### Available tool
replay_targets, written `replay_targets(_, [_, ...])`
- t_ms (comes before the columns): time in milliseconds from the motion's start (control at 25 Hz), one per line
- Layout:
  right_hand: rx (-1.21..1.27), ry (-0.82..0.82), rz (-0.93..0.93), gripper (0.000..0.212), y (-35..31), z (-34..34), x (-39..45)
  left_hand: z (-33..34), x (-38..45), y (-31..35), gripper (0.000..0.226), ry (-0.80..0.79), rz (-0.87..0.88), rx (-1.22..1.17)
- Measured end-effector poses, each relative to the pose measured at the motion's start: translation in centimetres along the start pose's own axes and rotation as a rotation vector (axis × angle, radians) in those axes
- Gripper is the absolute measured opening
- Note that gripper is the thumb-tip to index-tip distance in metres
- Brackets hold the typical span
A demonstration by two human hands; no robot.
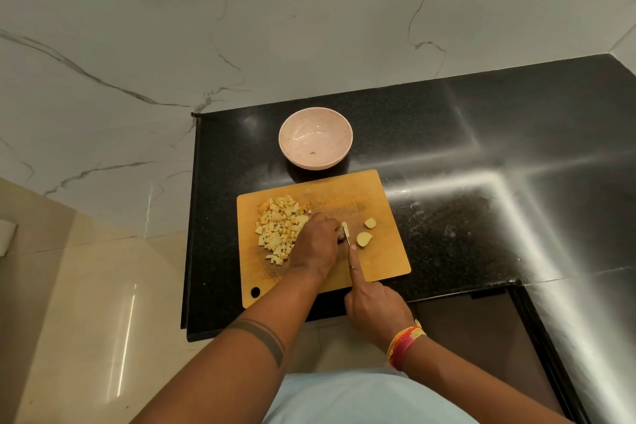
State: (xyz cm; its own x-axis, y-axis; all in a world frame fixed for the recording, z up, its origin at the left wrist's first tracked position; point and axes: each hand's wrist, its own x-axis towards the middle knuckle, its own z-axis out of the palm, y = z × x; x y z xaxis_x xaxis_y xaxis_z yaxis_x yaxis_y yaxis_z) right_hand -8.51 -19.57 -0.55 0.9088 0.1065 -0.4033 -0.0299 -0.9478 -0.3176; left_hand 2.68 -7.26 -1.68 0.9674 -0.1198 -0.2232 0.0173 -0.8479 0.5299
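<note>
While under left hand [318, 244], potato [345, 228] against knife [348, 240]

On the wooden cutting board [385, 262], the left hand [318, 244] holds a potato piece [345, 228] against the knife [347, 237]. The right hand [375, 306] grips the knife, forefinger along its spine; a diced pile [278, 227] lies left.

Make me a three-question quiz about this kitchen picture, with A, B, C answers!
1. Where is the bowl, seen from the cutting board? A. on it B. beyond it, on the counter C. under it
2. How many big chunks lie right of the knife? A. two B. five C. none
3. What is the right hand doing? A. holding the knife B. lying flat C. lifting the bowl
Answers: B, it stands on the black counter past the board; A, two chunks lie there; A, its forefinger runs along the knife's back.
</note>
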Motion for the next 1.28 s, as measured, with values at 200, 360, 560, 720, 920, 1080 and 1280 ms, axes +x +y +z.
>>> replay_targets(200, [0.065, -0.027, -0.013, 0.085, 1.2, 0.5, -1.9, 0.0, -0.2, 0.0, 0.024, 0.008, -0.027, -0.005])
replay_targets(360, [0.110, 0.021, -0.025, 0.087, 1.2, 0.2, -1.4, 0.0, -0.9, -0.3, 0.027, 0.043, -0.048, -0.043])
replay_targets(560, [0.117, 0.014, 0.003, 0.082, 0.2, -0.3, 1.3, 0.3, -1.2, -0.2, 0.022, 0.094, -0.080, -0.080])
replay_targets(720, [0.094, -0.016, 0.000, 0.080, -0.1, -0.3, 2.3, 0.2, -1.0, 0.0, 0.020, 0.090, -0.100, -0.062])
replay_targets(920, [0.054, -0.027, -0.026, 0.083, 0.3, 0.0, 0.1, 0.5, -0.8, 0.4, 0.019, 0.088, -0.131, -0.042])
replay_targets(1080, [0.107, -0.038, -0.028, 0.084, 1.2, 0.1, -2.1, 0.5, -0.9, 0.5, 0.021, 0.096, -0.143, -0.065])
replay_targets(1280, [0.221, 0.052, 0.016, 0.083, 2.5, -1.1, -1.7, 0.7, -1.4, 1.3, 0.037, 0.079, -0.121, -0.095])
